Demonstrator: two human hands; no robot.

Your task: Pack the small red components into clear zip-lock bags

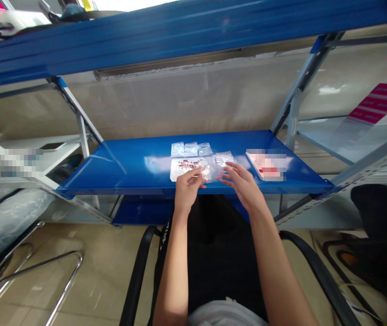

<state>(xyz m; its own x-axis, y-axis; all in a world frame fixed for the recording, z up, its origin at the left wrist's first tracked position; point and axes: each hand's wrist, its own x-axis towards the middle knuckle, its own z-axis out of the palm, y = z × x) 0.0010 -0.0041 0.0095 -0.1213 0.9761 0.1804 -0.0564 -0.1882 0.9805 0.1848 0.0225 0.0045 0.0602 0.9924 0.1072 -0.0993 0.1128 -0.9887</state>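
- One small clear bag [211, 173] is lying at the front edge of the blue shelf [118, 167]; its long axis and any print are too blurred to tell.
- Left hand [187, 184] is pinching its left side.
- Right hand [242, 181] is hovering loosely open just beside it.
- Three clear bags [191, 149] are sitting in a row behind.

Blue metal shelf [118, 167] at centre, under a blue beam [179, 36] of the same rack; grey uprights [293, 113] brace it on both sides. Three small clear bags [191, 148] lie in a row toward the back of the shelf, just beside one another. A flat pack [266, 165] with a blurred label lies near the shelf's right end. Left: a white shelf [67, 149] bearing a dark phone [52, 146], and a chrome-framed chair [26, 267] on the beige tiled floor [94, 280]. Right: a pink-striped sign [378, 102] on a neighbouring shelf. Top left: a roll of tape [13, 21] on the rack
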